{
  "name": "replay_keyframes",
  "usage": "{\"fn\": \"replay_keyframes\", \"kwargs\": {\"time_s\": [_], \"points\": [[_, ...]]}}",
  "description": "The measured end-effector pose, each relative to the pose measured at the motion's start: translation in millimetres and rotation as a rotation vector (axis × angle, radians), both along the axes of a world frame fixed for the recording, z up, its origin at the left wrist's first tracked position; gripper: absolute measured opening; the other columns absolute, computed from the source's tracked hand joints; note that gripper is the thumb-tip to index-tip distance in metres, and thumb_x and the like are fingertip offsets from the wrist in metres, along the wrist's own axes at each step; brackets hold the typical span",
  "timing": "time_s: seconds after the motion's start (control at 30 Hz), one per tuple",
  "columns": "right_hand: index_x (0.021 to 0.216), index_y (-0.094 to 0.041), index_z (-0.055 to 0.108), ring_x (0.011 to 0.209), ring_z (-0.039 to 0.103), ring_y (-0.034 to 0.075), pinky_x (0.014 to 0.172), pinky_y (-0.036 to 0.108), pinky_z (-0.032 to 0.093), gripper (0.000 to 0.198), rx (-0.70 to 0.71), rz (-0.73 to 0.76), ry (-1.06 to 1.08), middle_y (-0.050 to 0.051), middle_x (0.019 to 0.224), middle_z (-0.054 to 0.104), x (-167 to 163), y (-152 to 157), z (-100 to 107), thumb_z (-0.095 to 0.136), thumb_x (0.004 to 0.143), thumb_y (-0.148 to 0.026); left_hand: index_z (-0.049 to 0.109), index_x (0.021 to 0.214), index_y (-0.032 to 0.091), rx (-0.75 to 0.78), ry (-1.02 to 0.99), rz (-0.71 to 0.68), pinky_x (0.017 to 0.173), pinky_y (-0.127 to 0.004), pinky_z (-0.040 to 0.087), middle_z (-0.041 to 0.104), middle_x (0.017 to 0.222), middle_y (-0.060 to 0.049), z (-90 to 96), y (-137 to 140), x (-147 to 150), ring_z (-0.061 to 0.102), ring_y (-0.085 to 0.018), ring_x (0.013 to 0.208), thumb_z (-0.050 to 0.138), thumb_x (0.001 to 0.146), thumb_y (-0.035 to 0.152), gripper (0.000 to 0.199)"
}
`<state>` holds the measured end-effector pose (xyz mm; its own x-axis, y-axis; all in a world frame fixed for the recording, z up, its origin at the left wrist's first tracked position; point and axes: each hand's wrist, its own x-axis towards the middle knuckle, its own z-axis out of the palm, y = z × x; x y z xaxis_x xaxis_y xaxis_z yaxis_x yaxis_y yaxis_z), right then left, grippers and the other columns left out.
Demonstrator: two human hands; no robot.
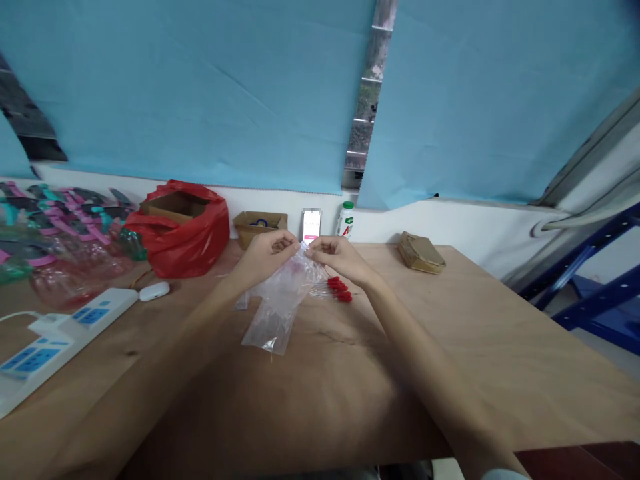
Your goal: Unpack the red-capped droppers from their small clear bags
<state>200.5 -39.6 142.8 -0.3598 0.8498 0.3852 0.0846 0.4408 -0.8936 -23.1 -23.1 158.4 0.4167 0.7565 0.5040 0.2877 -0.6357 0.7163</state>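
Observation:
My left hand (267,255) and my right hand (340,257) meet above the middle of the table, thumbs and fingers pinched close together. Between the fingertips is the top of a clear plastic bag (301,261), whose lower part hangs toward the table. More clear bags (273,323) lie below and in front of the hands, and where one ends and another begins is hard to make out. Just right of them rests a bunch of thin clear sticks with red ends (341,289).
A phone (311,225), a white bottle with a green cap (346,220) and an open cardboard box (247,233) stand along the wall. A brown package (421,253) lies right. A red bag (193,247), spray bottles (70,267) and a power strip (75,333) occupy the left.

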Motion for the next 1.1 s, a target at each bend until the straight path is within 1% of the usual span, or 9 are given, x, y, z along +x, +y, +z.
{"fn": "replay_keyframes", "kwargs": {"time_s": [0.13, 0.27, 0.4, 0.5, 0.67, 0.8, 0.97, 1.1], "points": [[0.088, -0.019, 0.074, 0.067, 0.054, 0.013, 0.064, 0.027, 0.041, 0.031, 0.003, -0.018, -0.004, 0.000, 0.076, 0.065, -3.2, -0.4, -0.7, 0.082, 0.081, -0.048, 0.071, 0.093, 0.020, -0.017, 0.033, -0.035, 0.071, -0.028, 0.050, 0.073, 0.086, -0.003, -2.5, -2.7, 3.8, 0.064, -0.018, 0.078, 0.066, 0.093, 0.047, 0.028], [0.088, -0.019, 0.073, 0.067, 0.053, 0.013, 0.064, 0.028, 0.041, 0.032, 0.016, -0.028, -0.046, 0.000, 0.074, 0.064, -4.1, -2.4, 0.2, 0.081, 0.083, -0.050, 0.070, 0.093, 0.020, 0.023, 0.067, -0.040, 0.067, -0.027, 0.046, 0.071, 0.084, -0.002, -6.1, -0.8, 4.4, 0.062, -0.016, 0.075, 0.063, 0.096, 0.046, 0.027], [0.087, -0.019, 0.072, 0.067, 0.053, 0.014, 0.064, 0.028, 0.041, 0.034, 0.049, -0.026, -0.081, 0.000, 0.074, 0.063, -4.6, -4.4, 2.1, 0.078, 0.085, -0.052, 0.070, 0.093, 0.020, 0.086, 0.105, -0.025, 0.068, -0.027, 0.045, 0.071, 0.085, -0.002, -7.1, -0.4, 4.7, 0.062, -0.016, 0.076, 0.060, 0.099, 0.045, 0.028], [0.088, -0.019, 0.072, 0.069, 0.054, 0.014, 0.065, 0.028, 0.043, 0.035, 0.065, -0.020, -0.093, 0.000, 0.075, 0.064, -5.5, -5.6, 3.6, 0.077, 0.086, -0.053, 0.069, 0.092, 0.020, 0.105, 0.121, -0.025, 0.070, -0.027, 0.046, 0.070, 0.085, -0.002, -6.2, -1.6, 5.1, 0.061, -0.017, 0.077, 0.058, 0.099, 0.046, 0.029], [0.089, -0.019, 0.071, 0.068, 0.054, 0.013, 0.064, 0.027, 0.043, 0.035, 0.034, -0.046, -0.034, 0.000, 0.076, 0.065, -6.0, -4.3, 2.5, 0.082, 0.080, -0.051, 0.068, 0.095, 0.019, 0.085, 0.055, -0.023, 0.071, -0.028, 0.046, 0.069, 0.086, -0.003, -5.7, 0.2, 2.8, 0.062, -0.018, 0.078, 0.058, 0.099, 0.046, 0.029], [0.087, -0.018, 0.071, 0.068, 0.055, 0.013, 0.065, 0.028, 0.044, 0.033, 0.012, -0.054, -0.013, 0.000, 0.076, 0.065, -4.4, -1.6, 0.1, 0.083, 0.079, -0.048, 0.068, 0.098, 0.019, 0.066, -0.013, -0.021, 0.073, -0.029, 0.048, 0.070, 0.090, -0.004, -5.0, 1.7, 0.7, 0.063, -0.018, 0.080, 0.060, 0.099, 0.047, 0.029], [0.084, -0.018, 0.069, 0.066, 0.054, 0.012, 0.064, 0.027, 0.043, 0.035, 0.012, -0.052, 0.022, -0.001, 0.074, 0.063, -4.7, -4.1, 3.0, 0.082, 0.080, -0.050, 0.071, 0.101, 0.018, 0.012, 0.016, -0.048, 0.074, -0.029, 0.050, 0.073, 0.092, -0.005, -0.3, -2.7, 1.9, 0.065, -0.019, 0.083, 0.063, 0.096, 0.051, 0.034], [0.088, -0.020, 0.069, 0.065, 0.053, 0.012, 0.062, 0.027, 0.042, 0.036, 0.025, -0.074, 0.032, -0.001, 0.075, 0.062, -6.4, -7.0, 5.4, 0.082, 0.081, -0.052, 0.073, 0.097, 0.018, 0.025, 0.035, -0.035, 0.071, -0.028, 0.048, 0.073, 0.089, -0.004, 2.4, -6.1, 2.1, 0.063, -0.017, 0.077, 0.062, 0.097, 0.051, 0.035]]}}
